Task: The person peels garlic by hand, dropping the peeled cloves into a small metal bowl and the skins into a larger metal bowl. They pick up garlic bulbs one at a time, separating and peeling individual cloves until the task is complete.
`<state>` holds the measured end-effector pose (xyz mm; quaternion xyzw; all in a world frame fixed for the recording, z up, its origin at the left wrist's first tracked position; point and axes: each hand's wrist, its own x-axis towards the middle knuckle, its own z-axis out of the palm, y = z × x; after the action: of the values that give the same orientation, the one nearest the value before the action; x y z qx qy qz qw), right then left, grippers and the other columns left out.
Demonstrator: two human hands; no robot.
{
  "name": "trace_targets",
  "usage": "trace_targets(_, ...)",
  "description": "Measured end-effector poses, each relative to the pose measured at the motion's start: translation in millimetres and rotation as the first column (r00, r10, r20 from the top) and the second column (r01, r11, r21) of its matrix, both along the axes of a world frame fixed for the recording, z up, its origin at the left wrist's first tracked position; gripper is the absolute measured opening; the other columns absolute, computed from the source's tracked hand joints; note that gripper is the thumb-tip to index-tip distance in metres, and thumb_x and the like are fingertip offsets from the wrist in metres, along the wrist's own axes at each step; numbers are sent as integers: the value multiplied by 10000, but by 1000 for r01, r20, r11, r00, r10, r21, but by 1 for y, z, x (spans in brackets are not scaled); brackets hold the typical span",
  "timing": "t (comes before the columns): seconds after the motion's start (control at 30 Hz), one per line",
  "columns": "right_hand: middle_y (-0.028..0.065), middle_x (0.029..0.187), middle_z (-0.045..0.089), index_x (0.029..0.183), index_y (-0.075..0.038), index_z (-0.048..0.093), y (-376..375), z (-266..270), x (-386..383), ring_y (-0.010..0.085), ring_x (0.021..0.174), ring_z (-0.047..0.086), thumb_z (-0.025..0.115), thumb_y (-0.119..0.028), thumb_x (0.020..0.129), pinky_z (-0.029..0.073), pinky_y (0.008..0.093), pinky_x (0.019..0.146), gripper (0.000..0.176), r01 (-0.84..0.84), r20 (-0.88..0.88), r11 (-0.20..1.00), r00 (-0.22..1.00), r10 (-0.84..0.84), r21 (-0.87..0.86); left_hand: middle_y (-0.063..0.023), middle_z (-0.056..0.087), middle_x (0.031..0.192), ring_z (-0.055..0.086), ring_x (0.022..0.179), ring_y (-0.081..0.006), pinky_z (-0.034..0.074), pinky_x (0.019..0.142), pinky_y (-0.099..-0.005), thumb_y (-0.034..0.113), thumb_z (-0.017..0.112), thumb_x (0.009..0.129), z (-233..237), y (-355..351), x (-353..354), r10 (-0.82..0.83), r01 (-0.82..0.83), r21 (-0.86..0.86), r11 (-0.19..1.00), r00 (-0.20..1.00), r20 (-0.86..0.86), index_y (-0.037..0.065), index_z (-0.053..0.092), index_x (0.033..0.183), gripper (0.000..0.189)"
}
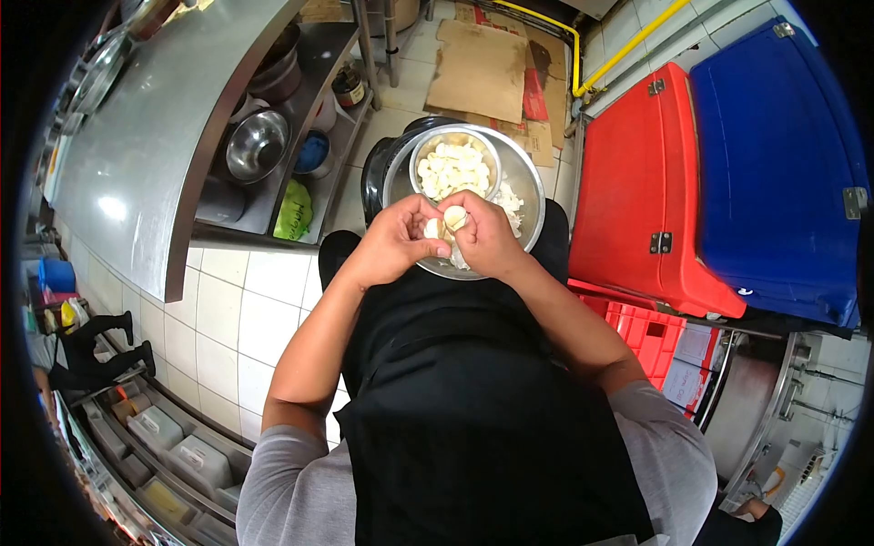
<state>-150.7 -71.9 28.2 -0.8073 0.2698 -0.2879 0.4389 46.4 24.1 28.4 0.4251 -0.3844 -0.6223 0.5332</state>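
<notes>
My left hand (399, 240) and my right hand (487, 238) meet over the near side of a large metal bowl (531, 177). Between the right thumb and fingers is a pale garlic clove (454, 217). A second whitish piece (433, 228), which looks like garlic with some skin, is pinched in the left fingers. Inside the large bowl, beyond my hands, stands a smaller metal bowl (498, 167) full of peeled garlic cloves (451, 169). Papery white skins (510, 202) lie beside it, partly hidden by my right hand.
At left are a steel counter (137, 136) and a lower shelf with a metal bowl (258, 146) and a green bag (293, 211). Red (628, 182) and blue (774, 164) lidded containers stand at right. Cardboard (478, 71) covers the floor ahead. Another person's legs (96, 350) show far left.
</notes>
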Motion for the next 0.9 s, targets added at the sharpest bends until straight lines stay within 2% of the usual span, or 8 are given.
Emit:
trace_targets(0.1,22,947,697,1188,-55,655,-8,-8,0,70,822,641,498,-64,1063,525,299,734,200,-70,90,997,994,67,28,-39,723,1102,693,989,-90,578,833,-253,-20,813,929,0,-2,3,-57,55,30,998,996,71,44,616,1182,327)
trace_targets(0.17,-8,935,622,1244,-55,638,-13,-8,-4,63,770,534,458,-105,1101,482,269,719,235,-146,184,789,982,43,597,-44,706,1115,700,1012,-117,609,853,-278,86,749,1010,3,-5,3,35,-32,113,993,999,-24,53,619,1233,260)
trace_targets(0.33,-14,953,580,1306,-58,602,-16,-6,2,57,747,465,470,-136,1135,442,237,697,230,-161,177,765,982,62,624,-28,677,1051,693,962,-131,608,808,-299,252,670,1085,5,-9,-5,134,-66,255,965,957,-259,86,642,1220,215)
trace_targets(0.47,5,937,585,1232,-76,561,-17,-29,14,59,734,465,535,-184,1139,427,229,664,145,-104,245,729,966,-89,677,14,669,945,626,834,-78,484,651,-250,268,690,1081,-5,-30,-21,147,-161,239,958,986,73,110,647,1147,176)
trace_targets(0.6,18,907,580,1127,-98,560,-25,-21,17,69,710,473,561,-232,1143,421,236,650,134,-107,229,471,950,-211,876,16,667,923,630,839,-72,498,662,-247,210,707,1068,-27,-44,-30,335,-348,110,931,934,124,91,652,1165,163)
trace_targets(0.67,13,899,573,1124,-101,563,-23,-16,24,64,709,470,551,-228,1147,416,233,642,129,-84,232,527,947,-221,846,9,667,930,640,855,-80,516,679,-249,175,715,1059,-29,-45,-33,381,-396,50,917,906,186,74,656,1206,188)
trace_targets(0.73,9,891,565,1121,-104,567,-26,-16,26,60,709,467,540,-225,1150,411,230,633,127,-59,236,582,944,-232,811,-57,704,962,695,908,-164,564,757,-300,97,765,994,-23,-46,-33,523,-395,-367,842,765,377,34,688,1249,274)
trace_targets(0.9,-19,917,584,1150,-101,583,-17,-7,32,32,760,486,549,-233,1143,417,221,608,136,-34,249,682,943,-220,730,-147,734,1035,725,963,-298,580,836,-367,9,819,878,-12,-40,-21,641,-236,-635,735,545,540,19,748,1187,318)
